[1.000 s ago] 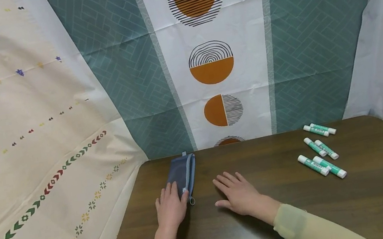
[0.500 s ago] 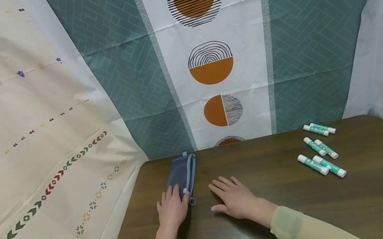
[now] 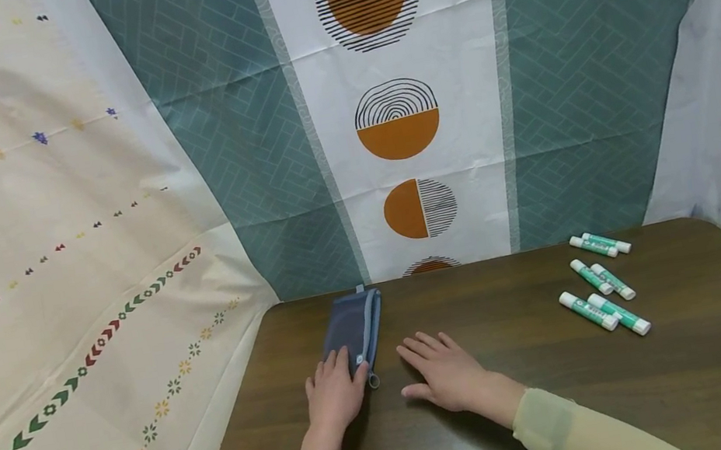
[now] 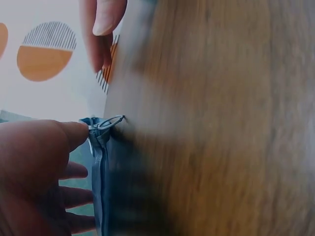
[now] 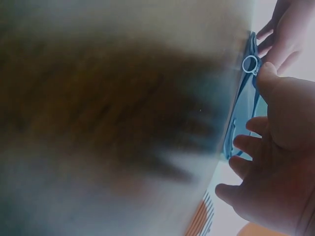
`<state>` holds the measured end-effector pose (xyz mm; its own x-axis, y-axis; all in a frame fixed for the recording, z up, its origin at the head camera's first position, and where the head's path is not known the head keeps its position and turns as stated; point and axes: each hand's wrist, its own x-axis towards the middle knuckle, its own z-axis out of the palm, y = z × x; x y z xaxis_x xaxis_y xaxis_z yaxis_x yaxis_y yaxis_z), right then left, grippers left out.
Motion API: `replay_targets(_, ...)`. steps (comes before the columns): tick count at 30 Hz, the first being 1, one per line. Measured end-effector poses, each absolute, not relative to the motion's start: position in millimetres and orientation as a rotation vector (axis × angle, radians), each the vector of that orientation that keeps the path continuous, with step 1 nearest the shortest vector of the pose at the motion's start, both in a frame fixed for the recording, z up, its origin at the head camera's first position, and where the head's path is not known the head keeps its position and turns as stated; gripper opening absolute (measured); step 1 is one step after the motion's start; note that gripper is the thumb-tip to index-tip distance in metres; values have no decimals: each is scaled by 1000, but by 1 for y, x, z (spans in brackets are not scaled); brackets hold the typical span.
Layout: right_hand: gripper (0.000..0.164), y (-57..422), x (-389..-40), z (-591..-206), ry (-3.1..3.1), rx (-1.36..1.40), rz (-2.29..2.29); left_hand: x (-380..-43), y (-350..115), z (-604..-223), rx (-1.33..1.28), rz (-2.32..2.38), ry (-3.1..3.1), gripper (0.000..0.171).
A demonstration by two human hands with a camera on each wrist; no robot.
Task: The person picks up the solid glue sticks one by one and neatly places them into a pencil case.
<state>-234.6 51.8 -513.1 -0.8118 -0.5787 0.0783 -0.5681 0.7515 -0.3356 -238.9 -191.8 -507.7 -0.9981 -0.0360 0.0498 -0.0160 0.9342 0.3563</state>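
A blue-grey zippered pouch (image 3: 347, 329) lies on the left part of the table, its zip along the right side and a metal pull ring (image 3: 374, 381) at its near corner. My left hand (image 3: 334, 396) rests on the pouch's near end, fingers extended over it. In the left wrist view the thumb (image 4: 74, 133) touches the corner by the ring. To the right of the pouch, my right hand (image 3: 448, 375) is held palm down low over the table, fingers spread and holding nothing. The right wrist view shows its fingers (image 5: 248, 146) apart, with the pouch (image 5: 243, 113) beyond.
Several green-and-white glue sticks (image 3: 588, 311) lie in three pairs on the right side of the brown wooden table (image 3: 486, 299). A patterned cloth (image 3: 390, 55) hangs behind the back edge, and a cream cloth (image 3: 96, 298) hangs along the left.
The pouch has slid slightly to the right under my left hand, which moved along with it. My right hand has shifted a little left, then slightly back, staying spread.
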Motion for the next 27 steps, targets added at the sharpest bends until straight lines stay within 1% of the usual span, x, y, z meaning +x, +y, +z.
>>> replay_targets(7, 77, 57, -239, -520, 2926, -921, -533, -238, -182, -510, -18, -569, -3029, 63)
replay_targets(15, 75, 65, -238, -517, 2950, -921, -555, -235, -171, -507, -58, -580, -3038, 64)
replay_targets(21, 75, 70, -234, -508, 2930, -870, -553, -235, -164, -508, -97, -574, -3036, 64)
replay_targets(27, 75, 69, -236, -509, 2935, -860, -498, -235, -155, -509, -108, -573, -3036, 63)
